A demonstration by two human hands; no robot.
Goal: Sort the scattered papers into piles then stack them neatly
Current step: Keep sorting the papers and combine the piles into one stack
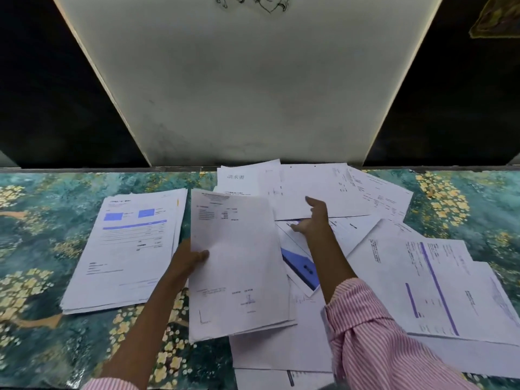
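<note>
Pink-striped sleeves frame the bottom edge, the right sleeve (380,333) bulky and close, the left sleeve (109,385) only a sliver. From them two bare forearms reach over the table. The left hand (188,258) pinches a sheaf (239,263) of printed pages by its left edge, thumb on top, so that it lies tilted over the sheets beneath. Just left of it sits a squared pile (126,249), its top page marked with blue blocks and a blue bar. The right hand (312,220) stretches forward with loosely spread fingers resting on the scattered papers (422,277), gripping nothing. These papers overlap at all angles from the middle to the right edge. One sheet with a blue block (301,263) pokes out beside the right wrist.

Everything lies on a teal tablecloth (42,220) patterned with yellow flowers. Behind the table rises a broad white panel (247,80), smudged grey near its base, with a line drawing (253,1) at its top and darkness on both sides. A yellowish cloth (498,18) hangs in the top right corner.
</note>
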